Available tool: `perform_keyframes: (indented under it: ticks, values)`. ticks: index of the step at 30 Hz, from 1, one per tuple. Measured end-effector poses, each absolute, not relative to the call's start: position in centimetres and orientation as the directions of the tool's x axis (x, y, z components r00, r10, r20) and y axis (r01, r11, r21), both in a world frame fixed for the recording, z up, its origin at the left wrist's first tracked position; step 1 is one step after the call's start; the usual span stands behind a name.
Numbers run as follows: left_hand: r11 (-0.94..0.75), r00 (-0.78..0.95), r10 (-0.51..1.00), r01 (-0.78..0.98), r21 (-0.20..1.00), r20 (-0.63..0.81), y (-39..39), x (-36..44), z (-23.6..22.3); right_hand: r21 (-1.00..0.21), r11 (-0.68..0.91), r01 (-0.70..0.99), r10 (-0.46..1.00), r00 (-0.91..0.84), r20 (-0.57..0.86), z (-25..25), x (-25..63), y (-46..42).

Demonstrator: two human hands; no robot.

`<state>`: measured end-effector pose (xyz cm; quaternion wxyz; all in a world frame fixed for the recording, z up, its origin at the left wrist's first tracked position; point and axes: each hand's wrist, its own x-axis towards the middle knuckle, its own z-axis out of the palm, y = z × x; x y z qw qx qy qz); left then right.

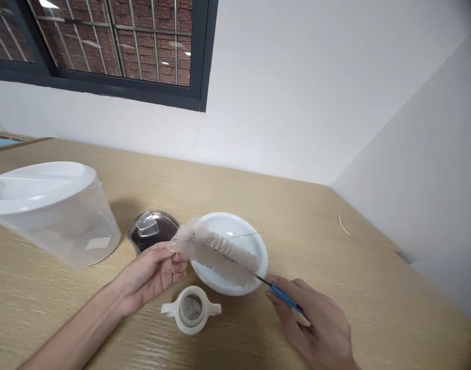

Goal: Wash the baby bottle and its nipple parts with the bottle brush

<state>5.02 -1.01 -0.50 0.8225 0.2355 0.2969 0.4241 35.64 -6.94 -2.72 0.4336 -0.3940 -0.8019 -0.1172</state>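
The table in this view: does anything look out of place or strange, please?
Yes: a thin pale sliver lies alone on the wooden tabletop near the right wall, apart from everything else. It looks like stray debris, though it is too small to identify.

Brush [214, 252] bristles greyish white; brush handle [285, 299] blue; dish [239, 228] white; two-handled cup [191, 329] white; table [374, 318] pale tan, streaky wood grain; window frame [123, 85] dark grey; bricks [143, 51] reddish brown.
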Motion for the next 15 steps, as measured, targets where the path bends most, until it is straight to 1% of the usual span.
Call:
perform_keyframes:
  ticks: [3,5,10,15]
  values:
    - [0.568,0.496,0.814,-0.571,0.593,-0.303,-0.98,5.06,-0.50,-0.128,0.663,0.737,0.520,-0.332,0.787,-2.82,36.11,-6.47]
    - [0.551,0.487,0.825,-0.578,0.601,-0.288,-0.90,5.11,-0.58,-0.102,0.625,0.774,0.507,-0.304,0.806,-2.84,36.40,-6.33]
    - [0.463,0.395,0.879,-0.572,0.677,-0.267,-0.69,4.97,-0.83,-0.062,0.537,0.842,0.465,-0.234,0.854,-2.68,36.31,-6.62]
    - [0.417,0.379,0.893,-0.493,0.764,-0.243,-0.74,4.75,-0.64,-0.068,0.506,0.860,0.476,-0.213,0.853,-2.56,36.23,-6.68]
